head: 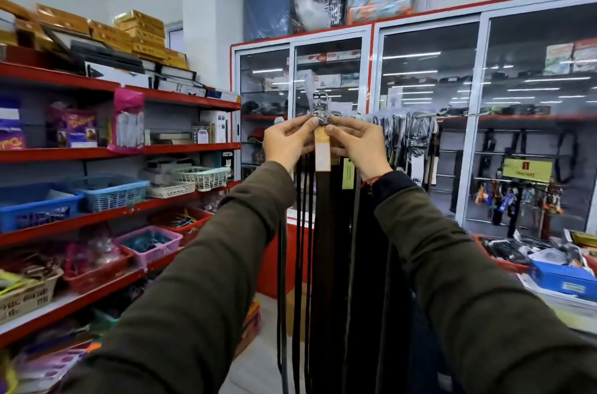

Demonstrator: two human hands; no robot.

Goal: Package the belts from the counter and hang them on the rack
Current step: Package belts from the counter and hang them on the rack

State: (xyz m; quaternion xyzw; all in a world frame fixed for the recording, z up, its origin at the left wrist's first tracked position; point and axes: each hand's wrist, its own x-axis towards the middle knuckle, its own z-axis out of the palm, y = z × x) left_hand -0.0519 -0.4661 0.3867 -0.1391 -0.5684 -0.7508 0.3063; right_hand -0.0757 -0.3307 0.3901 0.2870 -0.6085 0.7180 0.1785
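Observation:
A dark brown belt point(324, 232) in a clear plastic sleeve hangs straight down in front of me, its silver buckle point(320, 108) at the top and a tan paper tag point(322, 148) just below. My left hand point(286, 141) and my right hand point(357, 143) both pinch the sleeve's top, one on each side of the buckle. Several other dark belts point(298, 248) hang beside and behind it. The rack rail point(452, 114) runs to the right with more packaged belts point(410, 135); its hook near the buckle is hidden by my hands.
Red shelves point(113, 153) with baskets and boxes line the left wall. Glass-door cabinets point(429, 119) stand behind the rack. A counter point(555, 296) at the right holds a blue box and loose packaged goods. A red cabinet point(271, 258) stands low behind the belts.

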